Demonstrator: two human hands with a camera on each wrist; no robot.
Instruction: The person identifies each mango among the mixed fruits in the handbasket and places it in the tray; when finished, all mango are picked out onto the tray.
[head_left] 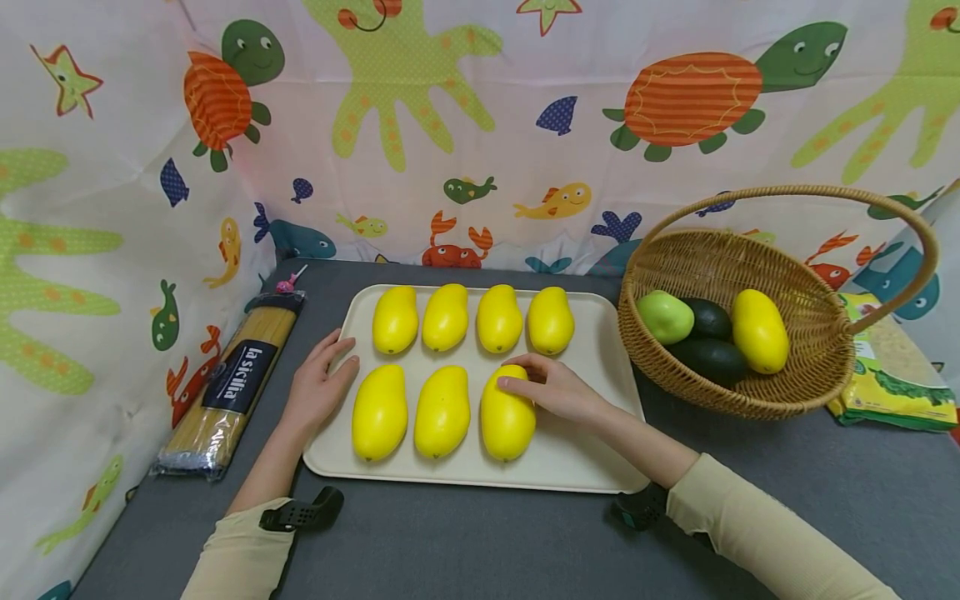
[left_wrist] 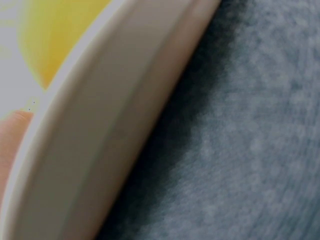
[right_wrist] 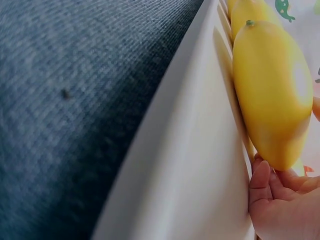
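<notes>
On a cream tray (head_left: 592,417), several yellow mangoes lie in two rows. My right hand (head_left: 561,392) holds the rightmost mango of the front row (head_left: 508,427), thumb and fingers at its upper end. The right wrist view shows this mango (right_wrist: 272,90) with the fingertips (right_wrist: 260,180) around its narrow tip. My left hand (head_left: 321,387) rests at the tray's left edge, fingers relaxed, beside the leftmost mangoes (head_left: 379,414). Close up in the left wrist view are the tray's rim (left_wrist: 85,125), a bit of yellow mango (left_wrist: 60,35) and a fingertip (left_wrist: 12,140).
Right of the tray stands a wicker basket (head_left: 652,379) with a tall handle, holding a green fruit (head_left: 664,317), two dark avocados (head_left: 708,360) and a mango (head_left: 761,332). A yellow-green packet (head_left: 892,392) lies behind it. A spaghetti pack (head_left: 232,383) lies at left. A printed curtain (head_left: 510,225) hangs behind.
</notes>
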